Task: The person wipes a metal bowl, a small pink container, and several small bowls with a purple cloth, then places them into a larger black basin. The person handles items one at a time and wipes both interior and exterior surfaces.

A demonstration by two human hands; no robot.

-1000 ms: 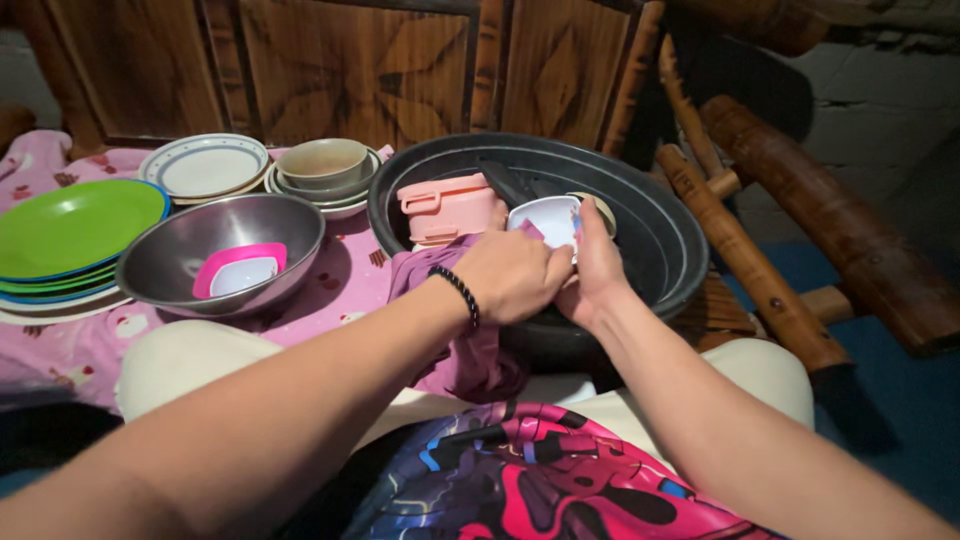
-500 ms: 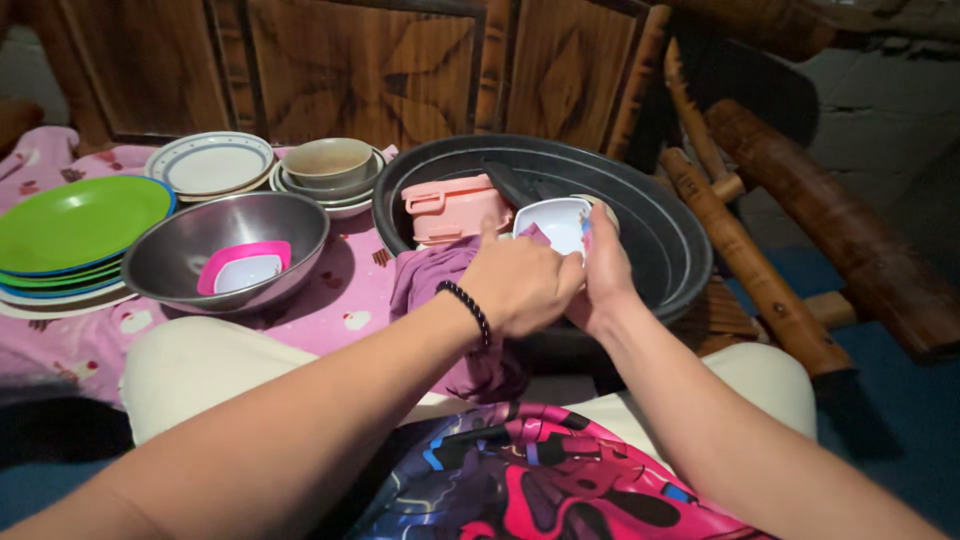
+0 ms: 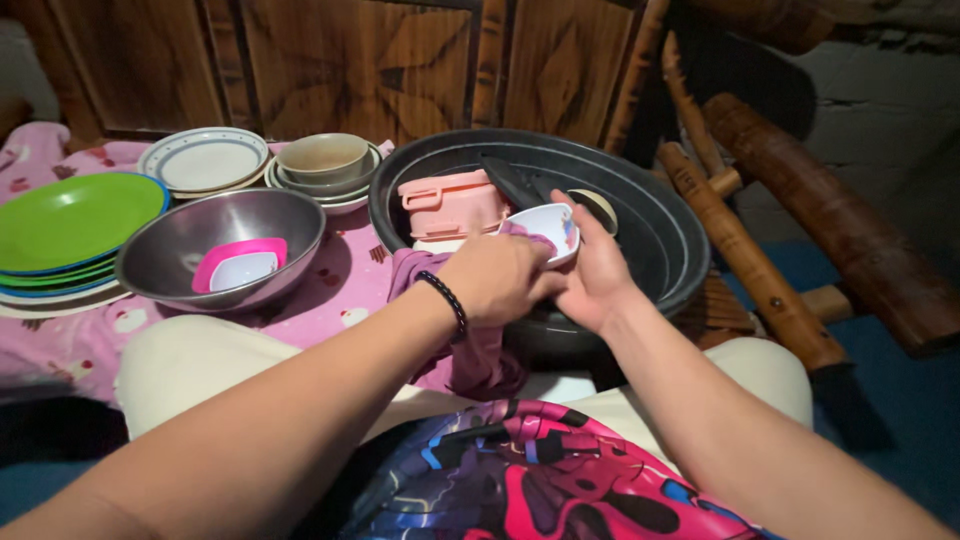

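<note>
Both hands meet over the near rim of the black basin (image 3: pixel 690 250). My right hand (image 3: pixel 595 275) cups a small white bowl (image 3: pixel 548 226) from below and behind, fingers curled round its far side, so the open mouth tips toward me. My left hand (image 3: pixel 495 278) — black bead bracelet (image 3: pixel 445 303) on the wrist — is closed on a purple cloth (image 3: pixel 470 345), pressing a bunch of it against the bowl's near edge; the rest of the cloth hangs down over the basin rim onto my lap. Holding the bowl above the basin likely keeps any drips inside it.

Inside the basin, just behind the bowl, sit a pink lidded box (image 3: pixel 452 203), a dark utensil (image 3: pixel 512 180) and a round pale lid-like piece (image 3: pixel 598 208), partly hidden.

Left of the basin on the pink patterned cloth (image 3: pixel 345 290): a steel mixing bowl (image 3: pixel 160 262) with a pink-and-white square dish (image 3: pixel 238 266) in it, a stack of green plates (image 3: pixel 70 220), white plates with blue rims (image 3: pixel 203 162), and stacked beige bowls (image 3: pixel 322 160) — sorted by kind, well apart from my hands.
</note>
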